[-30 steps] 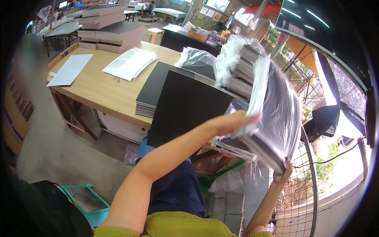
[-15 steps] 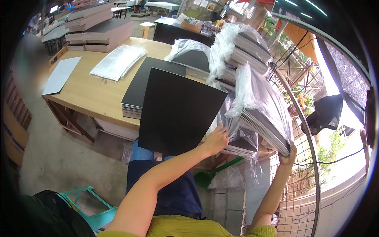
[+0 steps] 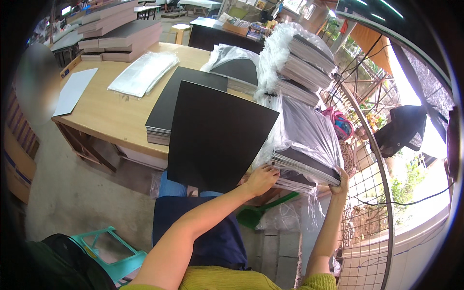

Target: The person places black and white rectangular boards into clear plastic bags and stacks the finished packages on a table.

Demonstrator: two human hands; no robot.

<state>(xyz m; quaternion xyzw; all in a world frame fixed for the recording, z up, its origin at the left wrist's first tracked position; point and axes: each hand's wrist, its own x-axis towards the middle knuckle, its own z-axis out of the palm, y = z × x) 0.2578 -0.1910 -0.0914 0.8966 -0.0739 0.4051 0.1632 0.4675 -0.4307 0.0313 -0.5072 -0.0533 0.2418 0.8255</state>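
A plastic-bagged stack of black boards (image 3: 309,162) lies flat on other bagged boards to the right of my lap. My right hand (image 3: 340,182) is closed round its near right corner, with the thumb on top. At the stack's near left corner, my left hand (image 3: 261,181) has its fingers curled against the board edges and plastic; part of its grip is hidden. One large black board (image 3: 220,137) leans upright over my lap, just left of my left hand. Behind it, a stack of bare black boards (image 3: 159,133) sits on the wooden table (image 3: 104,116).
Taller piles of bagged boards (image 3: 309,63) rise behind. Clear plastic bags (image 3: 142,72) and a white sheet (image 3: 75,92) lie on the table, with thick board stacks (image 3: 116,41) at its far left. A wire mesh fence (image 3: 362,217) stands right; a teal stool (image 3: 111,256) is lower left.
The bagged stack has come down from a tilted, raised position to lie flat. My right hand has lowered with it, and my left hand has moved slightly down and left to its corner.
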